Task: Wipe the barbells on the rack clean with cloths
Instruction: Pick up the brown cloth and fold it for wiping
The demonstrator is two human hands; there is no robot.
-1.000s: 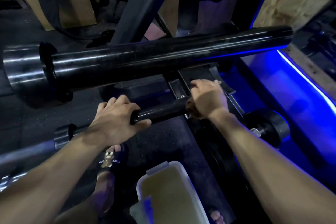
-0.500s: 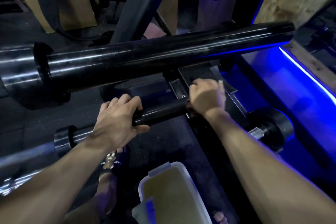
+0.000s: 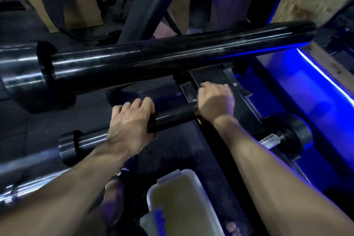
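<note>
The lower barbell (image 3: 172,116) is a glossy black sleeve lying across the middle of the view, its collar toward 9 o'clock. The left hand (image 3: 130,126) wraps its curled fingers around the sleeve. The right hand (image 3: 215,101), toward 3 o'clock, closes on the sleeve's end with a brownish cloth (image 3: 197,112) just showing beneath it. Toward 12 o'clock, a thicker black upper barbell (image 3: 172,57) gleams with streaky highlights. A white tub (image 3: 151,193) sits at 6 o'clock.
</note>
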